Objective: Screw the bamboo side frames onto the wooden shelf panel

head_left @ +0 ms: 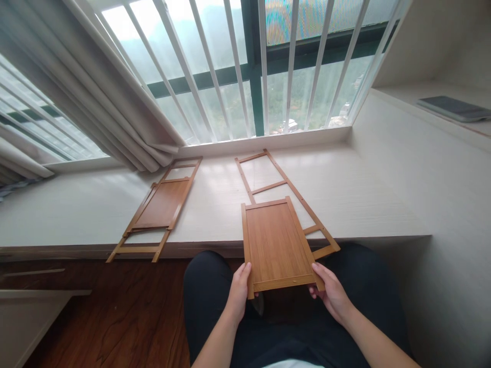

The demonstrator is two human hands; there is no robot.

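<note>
At the lower middle of the frame a wooden panel (276, 246) is gripped at its near corners, the left hand (239, 292) wrapped round the near left corner with the thumb on top and the right hand (333, 292) clasping the near right corner the same way. A corner grip on both sides keeps the flat board level and lets it be steered squarely. Its far part lies over the open wooden frame (284, 197) on the pale worktop (364, 204), while its near edge juts past the worktop's front edge above the person's dark-clad lap, so the hands carry that end. The frame lies flat, rails up, its near end also overhanging. Left of centre, well apart, a second frame with a panel (159, 209) lies flat and slanted, near a bunched curtain (115, 122).
</note>
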